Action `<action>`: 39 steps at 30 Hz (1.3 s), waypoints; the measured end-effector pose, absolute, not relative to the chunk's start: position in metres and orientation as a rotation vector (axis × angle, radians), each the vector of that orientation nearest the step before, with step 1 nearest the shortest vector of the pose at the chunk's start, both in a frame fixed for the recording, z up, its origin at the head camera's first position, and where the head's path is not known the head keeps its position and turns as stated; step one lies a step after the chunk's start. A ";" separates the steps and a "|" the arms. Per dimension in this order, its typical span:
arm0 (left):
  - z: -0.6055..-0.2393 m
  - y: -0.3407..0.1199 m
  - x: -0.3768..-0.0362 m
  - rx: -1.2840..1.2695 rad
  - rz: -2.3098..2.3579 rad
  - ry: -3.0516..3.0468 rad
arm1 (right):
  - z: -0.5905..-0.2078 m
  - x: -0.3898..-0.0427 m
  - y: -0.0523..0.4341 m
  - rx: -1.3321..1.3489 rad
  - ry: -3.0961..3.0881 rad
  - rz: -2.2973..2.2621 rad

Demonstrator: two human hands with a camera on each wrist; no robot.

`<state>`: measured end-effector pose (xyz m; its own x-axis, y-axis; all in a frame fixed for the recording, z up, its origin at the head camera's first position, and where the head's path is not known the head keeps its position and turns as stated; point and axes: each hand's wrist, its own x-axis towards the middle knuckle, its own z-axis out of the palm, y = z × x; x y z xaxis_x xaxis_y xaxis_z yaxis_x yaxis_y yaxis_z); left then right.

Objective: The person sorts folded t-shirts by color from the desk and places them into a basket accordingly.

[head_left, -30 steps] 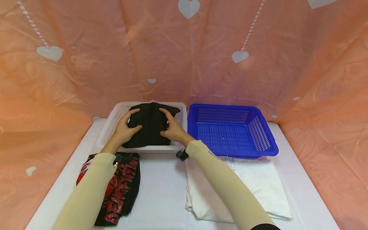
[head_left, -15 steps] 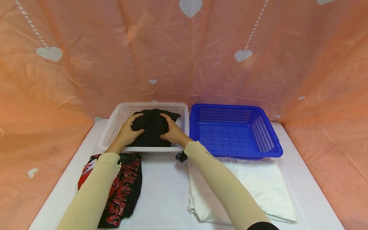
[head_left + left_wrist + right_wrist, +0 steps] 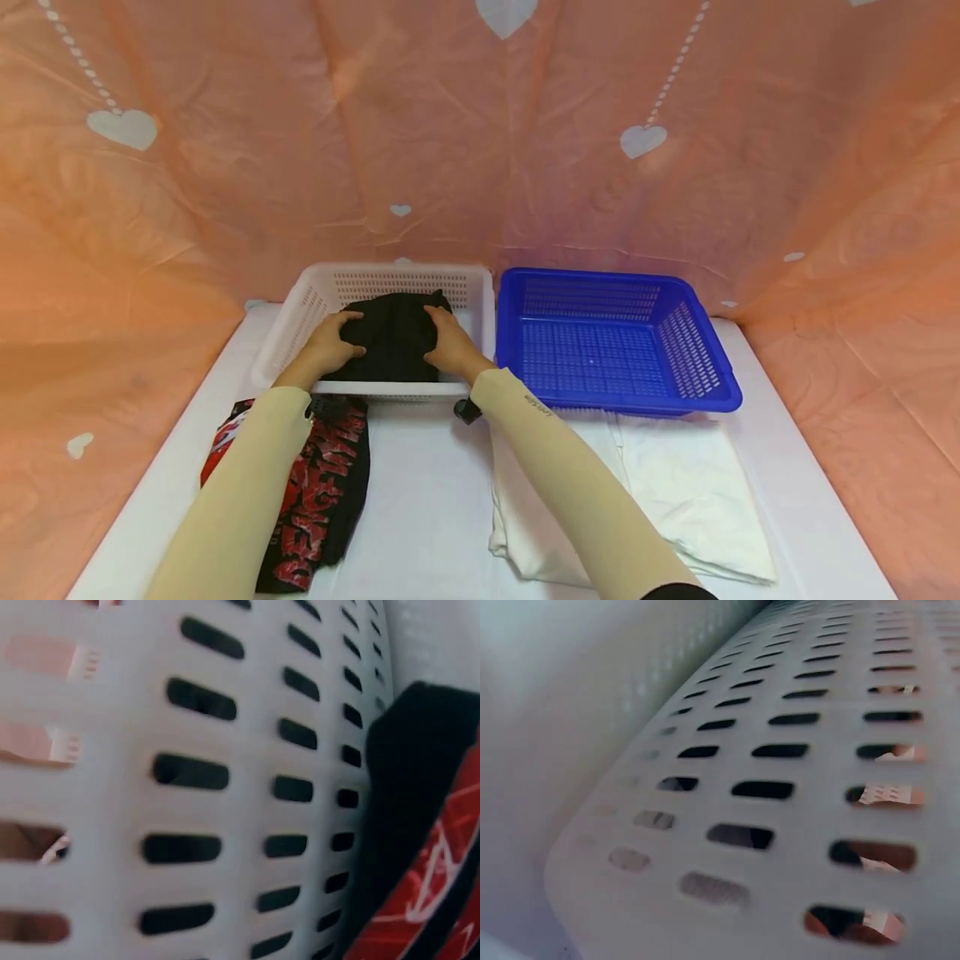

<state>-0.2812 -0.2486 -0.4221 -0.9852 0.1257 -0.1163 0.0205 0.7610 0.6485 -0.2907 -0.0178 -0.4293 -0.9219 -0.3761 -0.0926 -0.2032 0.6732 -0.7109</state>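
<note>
A folded black garment [image 3: 393, 337] lies low inside the white slotted basket [image 3: 408, 388], its front part hidden behind the rim. My left hand [image 3: 330, 346] grips its left side, thumb and fingers spread along the edge. On the opposite side my right hand [image 3: 450, 343] holds it the same way; the fingers' undersides are hidden. Through the slots of the basket wall [image 3: 251, 769] in the left wrist view, dark cloth shows. The right wrist view also faces the basket wall [image 3: 727, 810], with dark cloth and bits of a hand behind its slots.
An empty blue basket [image 3: 618, 400] stands right beside the white one. A black garment with red lettering [image 3: 322, 492] lies folded under my left forearm. Folded white cloth [image 3: 690, 492] lies in front of the blue basket. A peach curtain [image 3: 450, 150] closes off the back.
Both hands have lowered the black garment deeper into the white basket. Its back edge now sits below the basket's far rim, and the right corner has drawn in. The other items stay put.
</note>
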 end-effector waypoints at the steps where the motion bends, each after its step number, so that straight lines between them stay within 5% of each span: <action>1: -0.421 -0.249 -0.281 0.114 1.010 2.775 | -0.429 -0.290 -0.019 -0.473 2.660 -1.046; 11: -0.413 -0.253 -0.281 0.069 0.868 2.679 | -0.426 -0.284 -0.020 -0.485 2.659 -0.639; 19: -0.397 -0.256 -0.264 0.109 0.968 2.819 | -0.420 -0.278 -0.011 -0.492 2.655 -1.016; 39: -0.391 -0.299 -0.152 0.182 1.370 3.135 | -0.406 -0.226 -0.007 -0.754 2.551 -1.594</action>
<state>-0.1515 -0.2994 -0.3906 -0.9542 -0.0170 0.2986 0.2075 0.6813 0.7020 -0.2259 -0.0074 -0.4059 -0.8810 -0.4204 0.2172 -0.3795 0.3535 -0.8550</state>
